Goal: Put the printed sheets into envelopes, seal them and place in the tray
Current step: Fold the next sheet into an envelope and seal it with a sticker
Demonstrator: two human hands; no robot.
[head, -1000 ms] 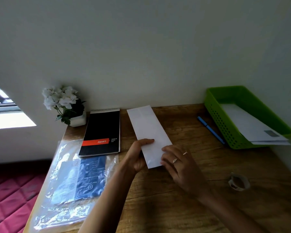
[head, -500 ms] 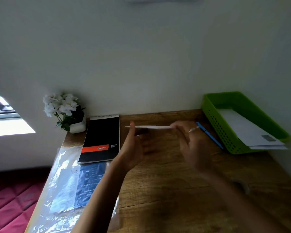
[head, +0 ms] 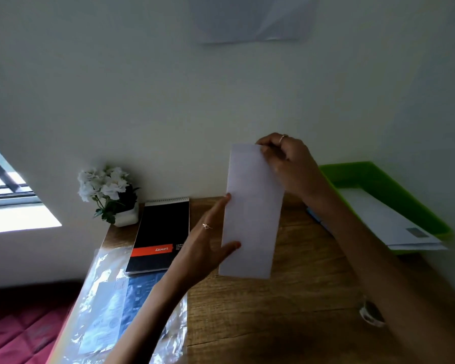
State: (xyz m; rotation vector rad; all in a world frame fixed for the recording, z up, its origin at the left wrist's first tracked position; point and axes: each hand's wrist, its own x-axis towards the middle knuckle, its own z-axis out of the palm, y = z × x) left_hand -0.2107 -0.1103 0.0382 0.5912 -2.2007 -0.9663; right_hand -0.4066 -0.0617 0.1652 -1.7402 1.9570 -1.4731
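A long white envelope (head: 252, 214) stands upright in the air above the wooden desk (head: 286, 306). My right hand (head: 286, 164) pinches its top right corner, fingers curled. My left hand (head: 208, 248) steadies its left edge, thumb in front and fingers reaching behind it. The green tray (head: 365, 174) sits at the right of the desk with several white envelopes (head: 394, 227) lying in it, one showing a small window.
A black spiral notepad (head: 160, 232) and a white flower pot (head: 108, 193) stand at the back left. A clear plastic packet (head: 111, 306) lies on the left. A tape roll (head: 371, 313) sits at the right, and part of a blue pen (head: 313, 214) shows behind my right arm.
The envelope was lifted off the desk, turned edge-on, and now stands upright facing me. Both hands rose with it, and the camera tilted upward.
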